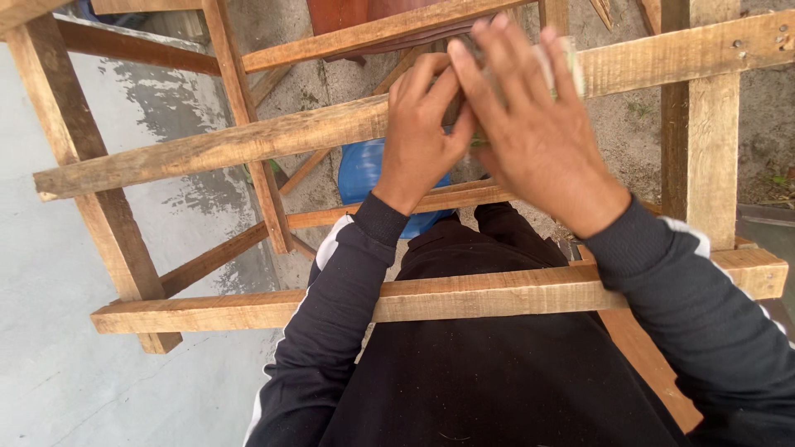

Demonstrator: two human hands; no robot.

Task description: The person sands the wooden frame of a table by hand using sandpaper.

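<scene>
A rough wooden rail [248,141] of an unfinished frame slants across in front of me. My left hand [418,132] rests on it with its fingers curled, the fingertips meeting my right thumb; what they pinch is hidden. My right hand [534,128], blurred, lies flat on the same rail with fingers stretched over a thin pale sheet [573,73], whose edge shows past the fingertips. Both hands touch each other. Dark sleeves with white stripes cover my arms.
A nearer wooden rail [497,294] crosses above my lap. Upright posts stand at left [91,190] and right [700,141]. A blue rounded plastic object [360,174] sits below the frame. Grey concrete floor [66,372] lies to the left, rough ground beyond.
</scene>
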